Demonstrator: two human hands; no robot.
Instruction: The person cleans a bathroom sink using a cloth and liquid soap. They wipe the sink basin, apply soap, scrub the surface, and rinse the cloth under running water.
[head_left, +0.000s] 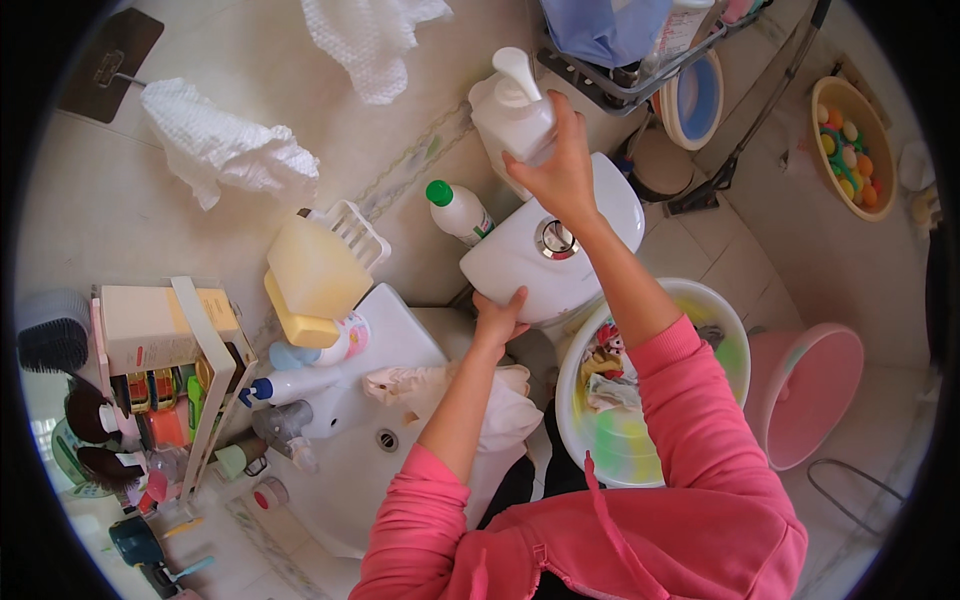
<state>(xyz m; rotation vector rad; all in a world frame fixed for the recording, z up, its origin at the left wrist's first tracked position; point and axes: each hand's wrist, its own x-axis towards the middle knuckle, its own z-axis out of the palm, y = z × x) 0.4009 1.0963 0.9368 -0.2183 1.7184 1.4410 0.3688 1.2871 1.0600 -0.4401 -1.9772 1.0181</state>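
Note:
My right hand (561, 171) is around the side of a white pump bottle (517, 127), thumb and fingers on opposite faces. The bottle is against the tiled wall, behind the white toilet tank lid (495, 262) with its round chrome flush button (557, 238). My left hand (498, 321) grips the near left corner of that lid. A white bottle with a green cap (459, 214) stands at the lid's back left edge. Left of my left forearm, a pale cloth (487, 401) hangs over the rim of the white washbasin (322, 480).
A white basin of laundry (652, 465) and a pink bucket (814, 397) stand at right. A crowded shelf (206, 375), spray bottle (300, 385) and yellow sponge (300, 319) are at left. White towels (225, 142) hang on the wall; a grey rack (637, 94) is at top right.

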